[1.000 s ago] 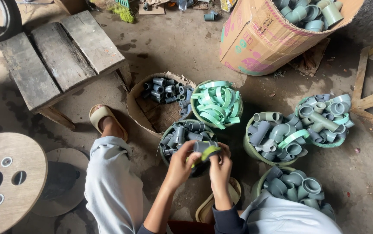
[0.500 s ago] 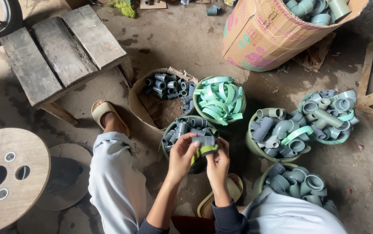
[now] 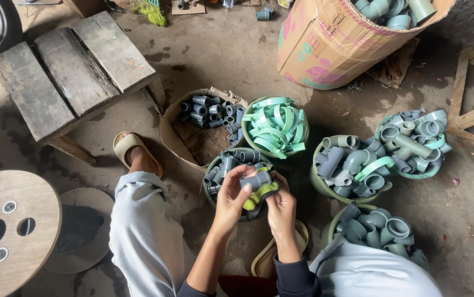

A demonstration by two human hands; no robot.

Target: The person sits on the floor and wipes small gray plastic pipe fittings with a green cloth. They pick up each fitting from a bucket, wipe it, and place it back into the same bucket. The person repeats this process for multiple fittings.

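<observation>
Above round green bowl of grey pipe fittings (image 3: 223,165), left hand (image 3: 231,201) and right hand (image 3: 282,208), both grips clamped on short grey plastic pipe fitting (image 3: 256,180), yellow-green cloth (image 3: 259,196) beneath

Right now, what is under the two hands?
A bowl of grey pipe fittings sits under the left hand and right hand. The hands, grey fitting and yellow-green piece cover its near half.

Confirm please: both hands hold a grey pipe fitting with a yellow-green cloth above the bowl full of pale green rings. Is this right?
Not quite. In the head view both hands, left hand and right hand, hold the grey pipe fitting and yellow-green cloth above the bowl of grey fittings, not the rings.
</observation>
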